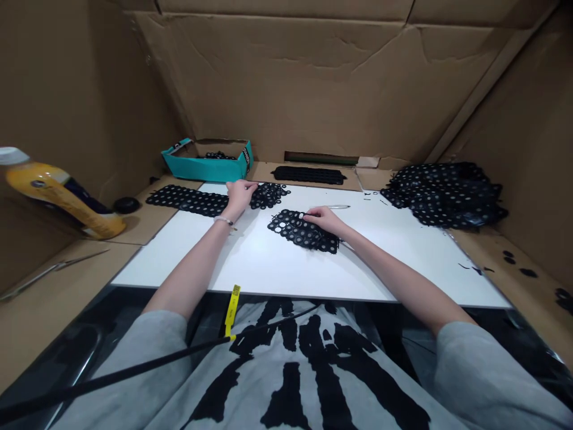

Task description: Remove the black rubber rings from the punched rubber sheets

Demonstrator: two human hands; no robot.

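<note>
My left hand (240, 196) is closed at the fingertips, just above a pile of small black rings (268, 196); whatever it may pinch is too small to make out. Beside its wrist lies a long black sheet dotted with round holes (192, 200). My right hand (326, 220) has thumb and fingers pressed together on a smaller black perforated sheet (295, 230) in the middle of the white board (268, 272). White shows through several openings in this sheet, near the fingertips. A slim silver tool (336, 206) lies just behind the right hand.
A teal box (208, 169) with black pieces inside stands at the back left. Behind the board sits a black strip stack (308, 174). A heap of black perforated sheets (447, 194) covers the right rear corner. On the left are a yellow bottle (67, 194) and scissors (58, 267).
</note>
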